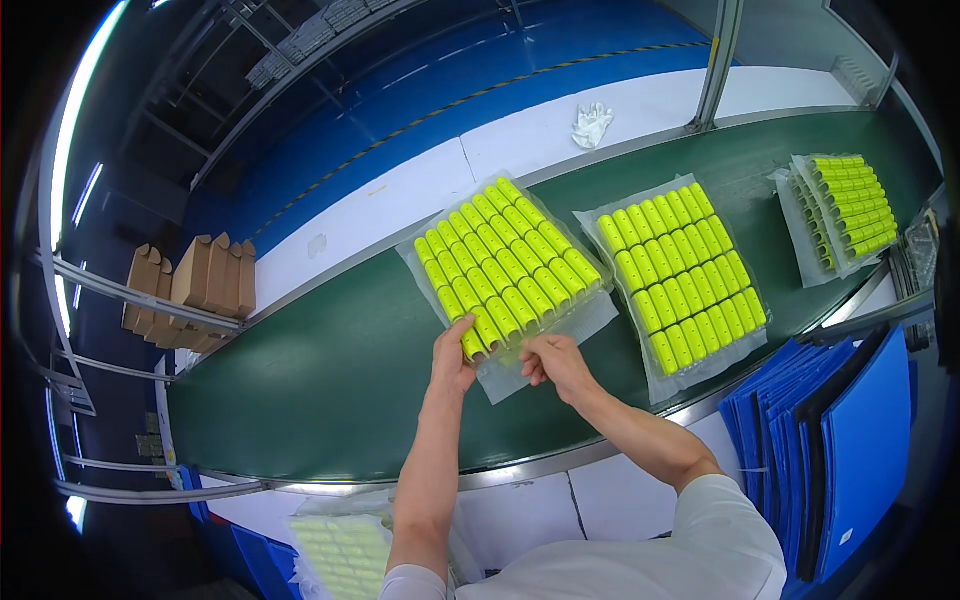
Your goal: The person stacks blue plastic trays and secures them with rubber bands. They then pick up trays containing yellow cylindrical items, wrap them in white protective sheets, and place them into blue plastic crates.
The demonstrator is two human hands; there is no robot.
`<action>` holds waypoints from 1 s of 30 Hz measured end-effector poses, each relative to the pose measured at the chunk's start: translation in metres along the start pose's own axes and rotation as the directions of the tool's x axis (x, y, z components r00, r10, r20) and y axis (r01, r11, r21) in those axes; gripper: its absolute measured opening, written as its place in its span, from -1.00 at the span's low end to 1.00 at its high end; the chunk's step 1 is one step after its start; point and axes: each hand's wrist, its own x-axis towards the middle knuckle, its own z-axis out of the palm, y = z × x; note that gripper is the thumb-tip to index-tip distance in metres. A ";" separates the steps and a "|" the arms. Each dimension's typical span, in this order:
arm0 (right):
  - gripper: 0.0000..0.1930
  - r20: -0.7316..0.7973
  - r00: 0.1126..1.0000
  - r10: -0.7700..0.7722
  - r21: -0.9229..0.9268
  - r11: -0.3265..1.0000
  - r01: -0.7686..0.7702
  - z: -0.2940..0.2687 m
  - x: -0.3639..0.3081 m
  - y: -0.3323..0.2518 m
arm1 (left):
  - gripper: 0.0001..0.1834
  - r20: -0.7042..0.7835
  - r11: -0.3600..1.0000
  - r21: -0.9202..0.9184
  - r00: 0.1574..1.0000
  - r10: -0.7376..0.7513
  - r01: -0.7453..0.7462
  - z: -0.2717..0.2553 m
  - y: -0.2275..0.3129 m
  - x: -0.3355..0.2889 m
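Observation:
A tray of yellow-green half-tube shells (pixel 497 252), set in rows, lies on the green conveyor belt (pixel 300 390) in front of me. At its near left corner, my left hand (pixel 455 358) is closed on the tray, the thumb by an end shell. My right hand (pixel 560 366) is at the near edge with its fingers curled in a pinch; what they hold, if anything, is hidden. Translucent sheeting (pixel 503 384) sticks out from under the tray between and beyond my hands. To the right, a second tray of the same shells (pixel 680 270) rests on its own sheet.
Farther right, more shell trays (pixel 848 212) stand stacked on the belt. Blue folded panels (pixel 860 450) lean at the right. A wrapped shell tray (pixel 345 555) sits below the belt's near edge. Cardboard boxes (pixel 205 278) stand at left; a white glove (pixel 592 125) lies on the far ledge.

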 end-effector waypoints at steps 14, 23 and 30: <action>-0.21 0.430 0.903 -0.007 0.374 0.912 -0.171 -0.079 0.150 -0.083 | -0.58 0.107 0.983 -0.179 0.994 -0.016 0.035 -0.024 0.044 0.000; -0.61 0.352 0.932 -0.083 0.055 0.996 0.068 -0.013 0.152 -0.133 | -0.53 0.096 0.990 0.118 0.993 0.068 -0.079 -0.030 0.057 -0.019; -0.47 0.369 0.855 -0.365 0.251 0.925 0.286 0.024 -0.053 -0.103 | -0.43 0.208 0.903 0.373 0.968 0.143 -0.213 -0.068 0.136 -0.159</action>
